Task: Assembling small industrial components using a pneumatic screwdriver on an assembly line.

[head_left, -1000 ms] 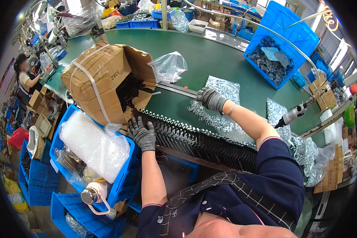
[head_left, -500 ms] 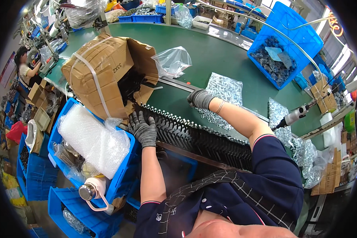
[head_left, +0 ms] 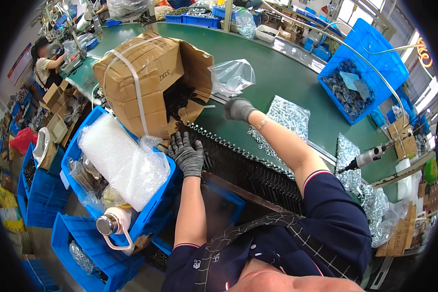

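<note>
A long row of black parts (head_left: 248,170) with silver rings or nuts along the upper edge stands packed at the near side of the table. At its left end, my left hand (head_left: 186,155) in a grey glove lies with fingers spread against the row and the carton's lower edge. My gloved right hand (head_left: 238,110) is above the table beyond the row, its fingers curled; blur hides what is in them. Loose metal nuts (head_left: 263,140) spill beside a clear bag of nuts (head_left: 288,118). A tipped cardboard box (head_left: 131,80) opens toward my right hand, with black parts (head_left: 179,100) inside.
A clear plastic bag (head_left: 232,78) lies behind my right hand. A blue crate (head_left: 370,53) of dark pieces stands far right, near a hanging power screwdriver (head_left: 367,158). Bubble wrap (head_left: 126,160) and a pink bottle (head_left: 116,224) fill a blue bin at left. A co-worker (head_left: 46,63) is far left.
My right hand has moved left and away from the bag of nuts, toward the box opening. My left hand stays at the row's left end. The whole view has shifted slightly.
</note>
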Action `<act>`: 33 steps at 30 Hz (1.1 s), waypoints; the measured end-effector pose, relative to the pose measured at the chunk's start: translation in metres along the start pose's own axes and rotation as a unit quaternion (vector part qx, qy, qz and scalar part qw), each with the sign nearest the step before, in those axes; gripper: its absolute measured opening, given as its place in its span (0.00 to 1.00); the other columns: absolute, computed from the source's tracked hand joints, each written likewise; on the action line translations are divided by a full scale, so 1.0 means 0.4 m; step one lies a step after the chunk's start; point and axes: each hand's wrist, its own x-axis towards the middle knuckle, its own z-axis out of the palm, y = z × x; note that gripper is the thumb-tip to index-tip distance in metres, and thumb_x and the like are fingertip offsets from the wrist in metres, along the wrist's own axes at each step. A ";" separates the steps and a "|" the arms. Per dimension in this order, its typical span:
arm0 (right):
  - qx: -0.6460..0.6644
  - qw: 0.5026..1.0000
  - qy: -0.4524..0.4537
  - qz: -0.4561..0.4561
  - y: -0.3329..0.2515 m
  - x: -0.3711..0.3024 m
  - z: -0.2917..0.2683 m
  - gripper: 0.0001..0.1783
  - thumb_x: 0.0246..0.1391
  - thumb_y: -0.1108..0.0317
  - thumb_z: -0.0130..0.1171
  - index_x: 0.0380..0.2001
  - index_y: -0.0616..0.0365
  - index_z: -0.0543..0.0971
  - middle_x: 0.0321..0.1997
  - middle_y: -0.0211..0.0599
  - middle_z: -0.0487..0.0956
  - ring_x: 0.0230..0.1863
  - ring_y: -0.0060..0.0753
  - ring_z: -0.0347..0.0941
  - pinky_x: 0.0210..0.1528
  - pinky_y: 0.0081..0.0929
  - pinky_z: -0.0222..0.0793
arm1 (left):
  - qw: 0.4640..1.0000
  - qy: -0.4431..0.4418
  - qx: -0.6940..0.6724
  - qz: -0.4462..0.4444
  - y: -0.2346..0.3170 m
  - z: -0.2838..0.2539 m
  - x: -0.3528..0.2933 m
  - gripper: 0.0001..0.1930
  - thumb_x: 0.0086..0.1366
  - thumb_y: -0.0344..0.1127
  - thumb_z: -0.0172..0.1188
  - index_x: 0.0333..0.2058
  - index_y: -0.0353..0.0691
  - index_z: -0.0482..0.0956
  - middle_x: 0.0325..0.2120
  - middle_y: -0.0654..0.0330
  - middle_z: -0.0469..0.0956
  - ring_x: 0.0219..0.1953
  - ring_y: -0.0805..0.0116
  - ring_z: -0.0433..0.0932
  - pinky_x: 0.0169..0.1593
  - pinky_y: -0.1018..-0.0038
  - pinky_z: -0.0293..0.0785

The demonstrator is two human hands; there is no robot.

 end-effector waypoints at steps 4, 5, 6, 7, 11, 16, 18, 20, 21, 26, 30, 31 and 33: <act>-0.027 0.998 0.032 -0.049 -0.261 0.087 -0.086 0.18 0.45 0.56 0.53 0.33 0.57 0.82 0.36 0.49 0.80 0.37 0.50 0.78 0.39 0.42 0.72 | 1.000 0.002 0.019 -0.018 -0.070 0.006 -0.016 0.30 0.57 0.53 0.51 0.56 0.45 0.69 0.60 0.55 0.62 0.65 0.54 0.54 0.67 0.56 0.42; -0.028 0.998 0.037 -0.050 -0.282 0.119 -0.086 0.18 0.45 0.56 0.53 0.33 0.57 0.82 0.36 0.49 0.80 0.37 0.50 0.78 0.39 0.42 0.72 | 1.000 0.008 0.019 -0.018 -0.058 0.006 -0.010 0.30 0.57 0.53 0.51 0.56 0.45 0.69 0.60 0.55 0.62 0.65 0.54 0.54 0.67 0.56 0.42; -0.015 0.994 0.029 -0.100 -0.294 0.150 -0.075 0.18 0.46 0.58 0.53 0.35 0.57 0.82 0.37 0.50 0.80 0.38 0.50 0.78 0.40 0.42 0.72 | 1.000 0.003 0.008 -0.013 -0.039 0.006 -0.008 0.30 0.57 0.53 0.51 0.56 0.46 0.69 0.60 0.54 0.62 0.65 0.54 0.54 0.67 0.56 0.42; -0.002 0.989 0.021 -0.149 -0.292 0.173 -0.067 0.17 0.46 0.59 0.54 0.36 0.56 0.82 0.38 0.50 0.80 0.39 0.50 0.78 0.40 0.42 0.72 | 1.000 -0.002 -0.004 -0.008 -0.021 0.006 -0.006 0.30 0.57 0.53 0.51 0.56 0.46 0.69 0.60 0.54 0.62 0.65 0.54 0.54 0.66 0.56 0.42; -0.018 0.976 0.102 -0.193 -0.394 0.184 -0.040 0.18 0.46 0.61 0.55 0.39 0.56 0.82 0.41 0.50 0.80 0.41 0.50 0.77 0.43 0.43 0.72 | 1.000 -0.007 -0.008 -0.020 -0.028 -0.014 -0.015 0.30 0.57 0.53 0.51 0.56 0.46 0.69 0.60 0.52 0.62 0.64 0.53 0.54 0.66 0.55 0.43; 0.095 0.982 0.090 -0.140 -0.441 0.206 -0.079 0.19 0.47 0.64 0.54 0.43 0.57 0.80 0.45 0.50 0.79 0.45 0.49 0.76 0.47 0.40 0.71 | 1.000 0.000 -0.010 -0.014 -0.027 0.011 -0.011 0.30 0.57 0.53 0.52 0.57 0.46 0.68 0.60 0.51 0.61 0.64 0.52 0.55 0.66 0.54 0.42; 0.013 0.993 0.026 -0.117 -0.503 0.085 -0.213 0.25 0.49 0.63 0.51 0.52 0.60 0.72 0.53 0.59 0.70 0.55 0.55 0.66 0.58 0.42 0.58 | 1.000 -0.006 -0.002 -0.027 -0.059 0.013 -0.018 0.31 0.57 0.53 0.52 0.57 0.46 0.68 0.61 0.51 0.60 0.64 0.53 0.54 0.66 0.54 0.42; -0.032 0.994 -0.004 -0.100 -0.507 0.065 -0.232 0.29 0.50 0.63 0.50 0.56 0.61 0.67 0.57 0.64 0.66 0.60 0.58 0.61 0.64 0.42 0.52 | 1.000 -0.011 -0.003 -0.028 -0.061 0.013 -0.012 0.31 0.57 0.53 0.52 0.57 0.45 0.68 0.62 0.52 0.59 0.65 0.53 0.54 0.66 0.54 0.41; 0.002 0.989 0.059 -0.137 -0.503 0.105 -0.172 0.27 0.50 0.63 0.50 0.55 0.62 0.69 0.56 0.63 0.67 0.59 0.57 0.62 0.63 0.42 0.53 | 0.999 -0.011 0.000 -0.033 -0.071 0.012 -0.018 0.31 0.57 0.53 0.52 0.57 0.45 0.68 0.62 0.52 0.59 0.65 0.53 0.54 0.66 0.54 0.41; -0.018 0.947 0.228 -0.226 -0.322 0.306 0.061 0.22 0.51 0.70 0.48 0.50 0.63 0.74 0.50 0.54 0.74 0.51 0.50 0.71 0.56 0.38 0.63 | 0.999 0.009 -0.030 0.010 0.012 0.014 0.010 0.31 0.57 0.52 0.51 0.58 0.45 0.67 0.62 0.52 0.58 0.65 0.53 0.53 0.66 0.54 0.40; -0.090 0.954 0.142 -0.248 -0.392 0.272 0.037 0.21 0.49 0.67 0.50 0.47 0.59 0.78 0.48 0.50 0.77 0.47 0.48 0.74 0.52 0.39 0.67 | 1.000 -0.014 -0.017 -0.012 -0.024 0.005 -0.006 0.31 0.57 0.52 0.51 0.58 0.45 0.67 0.62 0.53 0.59 0.65 0.53 0.53 0.66 0.53 0.40; -0.110 0.958 0.092 -0.249 -0.438 0.242 0.013 0.21 0.48 0.63 0.52 0.46 0.58 0.79 0.47 0.50 0.77 0.46 0.49 0.75 0.51 0.41 0.67 | 1.000 -0.015 -0.012 -0.024 -0.047 -0.006 -0.015 0.31 0.57 0.52 0.51 0.58 0.45 0.67 0.62 0.53 0.59 0.65 0.52 0.54 0.66 0.53 0.40; -0.089 0.956 0.142 -0.240 -0.476 0.177 -0.039 0.21 0.49 0.63 0.52 0.46 0.55 0.79 0.48 0.48 0.77 0.47 0.47 0.75 0.51 0.41 0.67 | 0.999 -0.014 -0.012 -0.029 -0.061 -0.015 -0.024 0.31 0.57 0.52 0.52 0.58 0.44 0.67 0.62 0.52 0.59 0.65 0.52 0.54 0.66 0.53 0.40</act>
